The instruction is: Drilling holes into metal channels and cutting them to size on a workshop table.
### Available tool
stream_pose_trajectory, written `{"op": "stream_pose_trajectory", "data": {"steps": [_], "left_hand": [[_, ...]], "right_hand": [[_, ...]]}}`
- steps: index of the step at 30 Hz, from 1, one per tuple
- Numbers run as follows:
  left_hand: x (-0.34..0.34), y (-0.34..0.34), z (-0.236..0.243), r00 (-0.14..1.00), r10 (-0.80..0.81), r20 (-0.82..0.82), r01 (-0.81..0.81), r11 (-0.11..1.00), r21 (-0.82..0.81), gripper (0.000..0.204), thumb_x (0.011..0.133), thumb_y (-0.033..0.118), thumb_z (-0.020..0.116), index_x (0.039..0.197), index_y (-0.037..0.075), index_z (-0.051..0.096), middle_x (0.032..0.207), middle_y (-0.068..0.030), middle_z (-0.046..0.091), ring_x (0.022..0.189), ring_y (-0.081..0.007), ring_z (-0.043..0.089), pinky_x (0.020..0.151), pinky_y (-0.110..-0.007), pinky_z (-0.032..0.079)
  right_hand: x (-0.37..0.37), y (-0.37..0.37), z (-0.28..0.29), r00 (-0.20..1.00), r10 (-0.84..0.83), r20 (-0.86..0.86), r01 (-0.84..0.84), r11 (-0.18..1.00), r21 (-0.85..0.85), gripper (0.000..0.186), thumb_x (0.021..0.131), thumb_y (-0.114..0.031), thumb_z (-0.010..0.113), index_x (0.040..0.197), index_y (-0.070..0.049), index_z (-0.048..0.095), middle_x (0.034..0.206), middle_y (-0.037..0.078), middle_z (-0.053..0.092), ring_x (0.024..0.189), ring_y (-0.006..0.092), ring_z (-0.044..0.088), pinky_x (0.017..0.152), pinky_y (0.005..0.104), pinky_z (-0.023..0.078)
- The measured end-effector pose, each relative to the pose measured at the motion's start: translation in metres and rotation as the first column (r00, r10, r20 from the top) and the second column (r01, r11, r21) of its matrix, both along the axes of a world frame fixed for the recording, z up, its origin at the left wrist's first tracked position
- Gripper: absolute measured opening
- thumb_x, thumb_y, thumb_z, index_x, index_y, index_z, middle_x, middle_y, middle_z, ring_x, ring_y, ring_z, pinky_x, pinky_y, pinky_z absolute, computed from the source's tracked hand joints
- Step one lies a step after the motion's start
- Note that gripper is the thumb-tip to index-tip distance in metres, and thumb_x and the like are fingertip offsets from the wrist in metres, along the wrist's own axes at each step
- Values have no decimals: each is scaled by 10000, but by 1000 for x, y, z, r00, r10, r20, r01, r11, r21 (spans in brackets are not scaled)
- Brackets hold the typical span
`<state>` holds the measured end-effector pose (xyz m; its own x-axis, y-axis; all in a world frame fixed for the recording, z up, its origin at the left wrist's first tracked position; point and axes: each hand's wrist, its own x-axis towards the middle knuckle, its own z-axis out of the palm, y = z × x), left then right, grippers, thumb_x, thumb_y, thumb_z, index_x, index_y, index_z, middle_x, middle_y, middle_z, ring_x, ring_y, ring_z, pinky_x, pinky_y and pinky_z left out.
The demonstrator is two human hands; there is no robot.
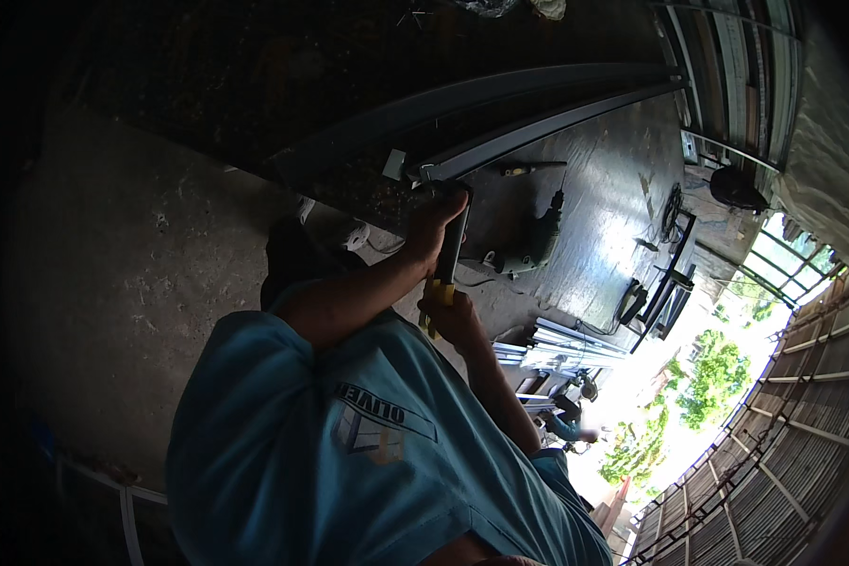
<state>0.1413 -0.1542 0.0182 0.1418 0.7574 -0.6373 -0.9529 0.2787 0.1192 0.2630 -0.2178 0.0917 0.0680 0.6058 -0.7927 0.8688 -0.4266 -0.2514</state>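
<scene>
My left hand (432,228) is closed around the upper part of a long hand tool with a dark bar (455,243) and yellow lower parts. Its exact kind is hard to make out. Just below, my right hand (455,319) grips the yellow end. Right above my left hand lies the near end of a dark grey metal profile (538,129), which runs off to the far right across the workbench (606,208). The tool's top meets or nearly meets that end; the contact is hidden. A small pale plate (395,164) is beside the profile end.
On the bench to the right lie a green power drill (535,243), a slim tool with a yellow-marked handle (530,170) and a coiled dark cable (671,213). Another long profile (424,106) lies behind. Lower right, a person (566,429) is near stacked light-coloured profiles (566,347).
</scene>
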Motion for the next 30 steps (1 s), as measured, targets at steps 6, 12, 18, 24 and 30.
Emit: {"op": "stream_pose_trajectory", "data": {"steps": [6, 12, 18, 24, 30], "left_hand": [[3, 3, 0, 994, 103, -30, -106, 990, -95, 376, 837, 463, 738, 823, 108, 615, 645, 17, 540, 543, -84, 553, 495, -243, 442], [-2, 2, 2, 994, -81, -70, 79, 996, -37, 442, 838, 536, 700, 892, 105, 615, 702, -29, 589, 568, -113, 569, 559, -255, 490], [2, 0, -13, 993, 112, -43, -113, 993, -33, 344, 844, 435, 741, 846, 103, 653, 698, 8, 585, 600, -99, 572, 564, -269, 460], [-6, 3, 20, 999, 30, -44, -31, 999, -21, 309, 846, 392, 750, 884, 93, 678, 812, -1, 639, 726, -95, 598, 706, -275, 482], [9, 21, 48, 969, -117, -218, 176, 946, 272, 594, 926, 571, 570, 1237, 65, 561, 1030, -44, 641, 923, -121, 598, 810, -334, 483]], "right_hand": [[1, 4, 38, 902, -392, -181, 364, 916, -166, 375, 850, -341, 707, 942, 15, 628, 679, 31, 573, 486, 107, 494, 454, 293, 404], [7, -26, -27, 969, -200, -144, 220, 966, 137, 410, 779, -372, 728, 874, 7, 602, 686, 78, 601, 587, 185, 563, 575, 358, 478], [20, 14, 36, 869, 345, -354, -272, 932, 242, 361, 821, -303, 708, 986, 15, 670, 763, 116, 670, 687, 181, 672, 585, 343, 509], [24, -18, -20, 699, -458, -549, 436, 882, -181, 295, 854, -260, 674, 1007, -17, 607, 721, 39, 594, 577, 119, 578, 445, 298, 435], [15, -9, 2, 817, -377, -437, 495, 847, 193, 323, 855, -183, 677, 1113, -35, 552, 736, 77, 631, 555, 153, 603, 469, 266, 484]]}}
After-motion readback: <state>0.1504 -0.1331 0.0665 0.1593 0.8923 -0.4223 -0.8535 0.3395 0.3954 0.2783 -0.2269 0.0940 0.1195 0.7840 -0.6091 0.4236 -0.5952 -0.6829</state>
